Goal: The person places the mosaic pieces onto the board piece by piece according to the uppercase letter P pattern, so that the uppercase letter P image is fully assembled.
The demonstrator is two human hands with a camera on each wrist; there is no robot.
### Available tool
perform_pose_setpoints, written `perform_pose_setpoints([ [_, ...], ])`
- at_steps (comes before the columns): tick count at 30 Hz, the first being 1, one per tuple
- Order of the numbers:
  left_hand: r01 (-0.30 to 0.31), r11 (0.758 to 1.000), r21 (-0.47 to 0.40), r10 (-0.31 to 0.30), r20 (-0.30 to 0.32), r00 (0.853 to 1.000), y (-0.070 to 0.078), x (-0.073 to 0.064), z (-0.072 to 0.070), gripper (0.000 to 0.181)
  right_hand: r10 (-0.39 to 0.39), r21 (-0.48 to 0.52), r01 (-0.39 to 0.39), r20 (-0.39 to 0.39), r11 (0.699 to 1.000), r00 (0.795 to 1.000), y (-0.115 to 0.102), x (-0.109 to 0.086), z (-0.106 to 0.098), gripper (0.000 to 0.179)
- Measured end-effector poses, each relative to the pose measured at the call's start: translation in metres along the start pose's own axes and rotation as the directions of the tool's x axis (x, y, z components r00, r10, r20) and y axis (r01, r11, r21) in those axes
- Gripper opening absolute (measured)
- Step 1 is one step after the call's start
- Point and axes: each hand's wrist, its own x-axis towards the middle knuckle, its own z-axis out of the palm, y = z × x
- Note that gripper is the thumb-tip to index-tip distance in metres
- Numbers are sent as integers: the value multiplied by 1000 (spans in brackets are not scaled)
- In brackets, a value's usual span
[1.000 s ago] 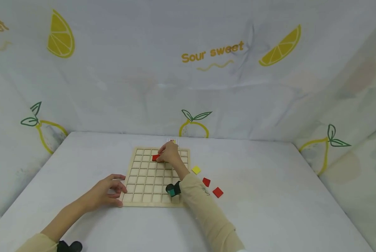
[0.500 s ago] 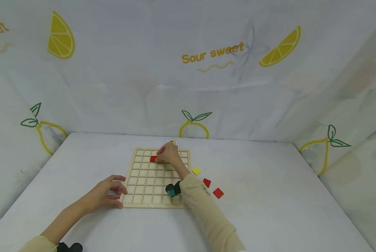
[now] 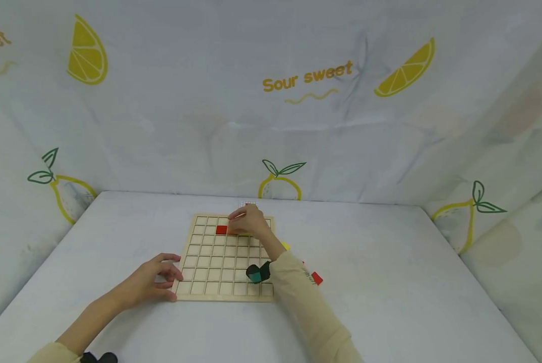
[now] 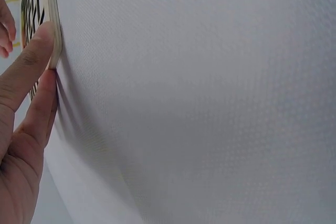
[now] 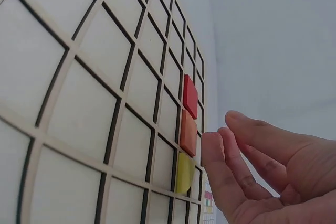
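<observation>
A pale wooden grid board [image 3: 203,274] lies on the white table. My left hand [image 3: 146,280] rests at its front left corner, fingers along the left edge and thumb at the corner; in the left wrist view the fingertips touch the board's rim [image 4: 55,40]. Over the far rows is my right hand [image 3: 251,222]. In the right wrist view that hand [image 5: 262,166] has its fingers extended and nothing between them, beside a row of tiles: a red one [image 5: 190,97], an orange one [image 5: 188,134] and a yellow one with a curved edge [image 5: 185,173].
Right of the board, partly behind the sleeve, are a yellow tile [image 3: 286,246] and a red tile [image 3: 316,278]. A small printed grid card [image 3: 248,203] lies behind the board. A white cloth with lemon prints [image 3: 180,126] hangs at the back.
My right hand was gripping the red tile and shifting it left; now it has let go and moved slightly right, and the red tile sits in a cell. The left hand stays in place.
</observation>
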Motion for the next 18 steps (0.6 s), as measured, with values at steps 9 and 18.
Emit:
perform_pose_setpoints([
  [9,6,1000,-3,-6,-3,1000,-1,1,2,30,-46,60,43,53,997,998,12,-26,-41,29],
  [18,-34,999,-10,34,-1,999,-2,1,0,38,-63,12,62,64,998,996,44,-79,-122,38],
])
